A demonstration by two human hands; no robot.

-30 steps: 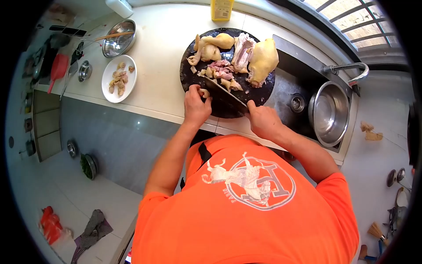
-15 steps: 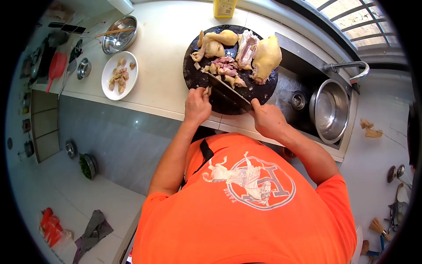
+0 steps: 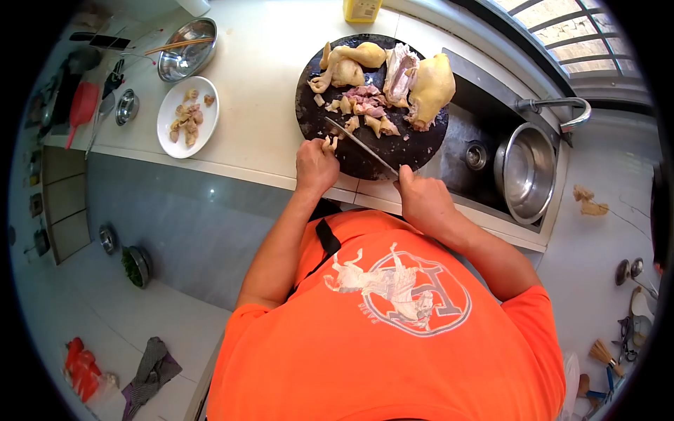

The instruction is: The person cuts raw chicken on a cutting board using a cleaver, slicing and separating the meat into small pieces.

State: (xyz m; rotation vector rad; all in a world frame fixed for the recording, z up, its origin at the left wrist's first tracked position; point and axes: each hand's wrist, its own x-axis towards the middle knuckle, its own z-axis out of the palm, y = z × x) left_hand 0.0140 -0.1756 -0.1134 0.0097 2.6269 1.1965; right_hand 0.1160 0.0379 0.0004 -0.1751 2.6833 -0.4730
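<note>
On the round chopping board [image 3: 415, 149], near edge: left hand [image 3: 316, 167] pinches a chicken piece [image 3: 329, 145] at the fingertips; kitchen knife [image 3: 361, 145] just right, diagonal, tip far-left, handle in right hand's [image 3: 423, 198] closed grip. White plate [image 3: 166, 135] left, chopped chicken [image 3: 366, 102] crowding beyond blade, sink [image 3: 469, 123] right.

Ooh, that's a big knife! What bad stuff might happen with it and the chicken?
The left hand is close to the knife that the right hand holds, so a slip might cut it. Also, the big yellow chicken piece reaches the edge of the round board, right beside the sink, so a bump could perhaps knock it in.
</note>
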